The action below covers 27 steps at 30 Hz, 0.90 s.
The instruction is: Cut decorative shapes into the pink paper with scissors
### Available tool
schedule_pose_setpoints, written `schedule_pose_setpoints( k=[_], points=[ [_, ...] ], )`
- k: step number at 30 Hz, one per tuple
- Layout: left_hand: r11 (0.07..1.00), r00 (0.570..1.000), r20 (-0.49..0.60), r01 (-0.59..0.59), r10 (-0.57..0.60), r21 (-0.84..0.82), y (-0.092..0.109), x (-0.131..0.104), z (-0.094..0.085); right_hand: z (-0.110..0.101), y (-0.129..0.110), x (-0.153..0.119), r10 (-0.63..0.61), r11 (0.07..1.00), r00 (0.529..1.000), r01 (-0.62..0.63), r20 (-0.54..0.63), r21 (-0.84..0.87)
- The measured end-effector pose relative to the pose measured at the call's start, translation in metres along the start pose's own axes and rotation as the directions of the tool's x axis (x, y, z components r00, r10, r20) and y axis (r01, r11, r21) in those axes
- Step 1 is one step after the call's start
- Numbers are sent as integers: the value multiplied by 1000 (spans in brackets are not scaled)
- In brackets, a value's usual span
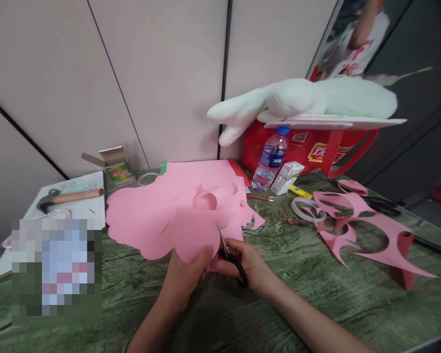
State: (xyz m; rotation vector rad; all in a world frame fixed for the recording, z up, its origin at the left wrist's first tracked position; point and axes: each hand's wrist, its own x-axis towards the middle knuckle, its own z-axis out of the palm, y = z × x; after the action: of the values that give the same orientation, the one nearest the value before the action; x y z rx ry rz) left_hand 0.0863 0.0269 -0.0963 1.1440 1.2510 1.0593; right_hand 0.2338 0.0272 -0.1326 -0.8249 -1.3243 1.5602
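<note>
My left hand (191,270) grips the near edge of a piece of pink paper (194,230), thumb on top. In my right hand (245,262) is a pair of scissors (232,256) with black handles, its blades pointing away from me along the right edge of that paper. Whether the blades are fully closed is hard to make out. Behind and beneath lie more pink sheets (202,171), one with a round hole. A large pink cut-out (135,220) with a scalloped edge spreads to the left.
Pink paper scraps (378,230) and a roll of tape (305,210) lie right. A water bottle (270,162), small carton (287,177) and red bag (257,142) stand behind. At left, a hammer (73,197) rests on a white board (95,213) near an open box (119,171).
</note>
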Motion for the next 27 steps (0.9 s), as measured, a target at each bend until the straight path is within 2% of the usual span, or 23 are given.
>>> schedule_pose_setpoints(
  k=[8,13,22,27],
  points=[
    [999,1000,18,19,-18,-26,2,1,0,0,-4,-1,53,996,998,-55,-36,-67],
    [999,999,39,-18,20,-45,-1,1,-2,-1,-3,-1,47,992,998,-51,-44,-117],
    [998,992,105,-69,69,-4,2,-1,0,3,-4,0,21,997,1000,-21,-3,-78],
    [1000,997,71,-26,26,-10,3,-1,-2,1,-2,-1,47,992,999,-50,-28,-117]
  ],
)
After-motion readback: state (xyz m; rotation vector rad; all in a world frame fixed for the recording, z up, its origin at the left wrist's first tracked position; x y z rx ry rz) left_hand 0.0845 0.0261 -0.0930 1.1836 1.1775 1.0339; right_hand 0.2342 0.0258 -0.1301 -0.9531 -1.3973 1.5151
